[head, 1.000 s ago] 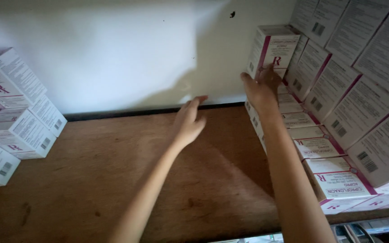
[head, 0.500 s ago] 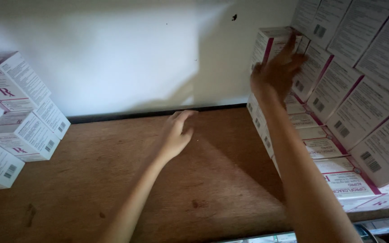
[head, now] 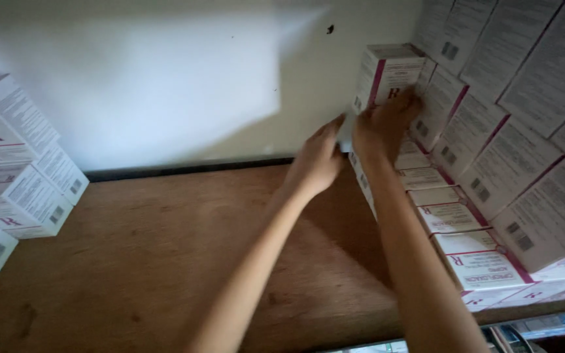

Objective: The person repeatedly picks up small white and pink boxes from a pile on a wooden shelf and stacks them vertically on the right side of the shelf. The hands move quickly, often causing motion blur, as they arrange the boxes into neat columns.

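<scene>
Your right hand (head: 382, 124) presses spread fingers on the white-and-pink box (head: 387, 73); your left hand (head: 317, 160), loosely spread, hovers beside it, bare shelf (head: 152, 242) leftward.

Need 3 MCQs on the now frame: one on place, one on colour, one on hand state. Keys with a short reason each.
1. Where does the right hand rest?
A. on the upright box at the back of the right-hand stack
B. flat on the bare shelf
C. on the left-hand stack

2. What colour is the trim on the white boxes?
A. green
B. magenta-pink
C. blue

3. What is the left hand doing?
A. gripping a box
B. clenched in a fist
C. open, holding nothing, fingers reaching toward the right-hand stack

Answers:
1 A: the fingers lie on the front of the upright box, by the wall.
2 B: a pink band runs down that box and along the boxes of the right-hand stack and the left-hand stack.
3 C: the fingers are extended above the wooden shelf, with no box in them.
</scene>
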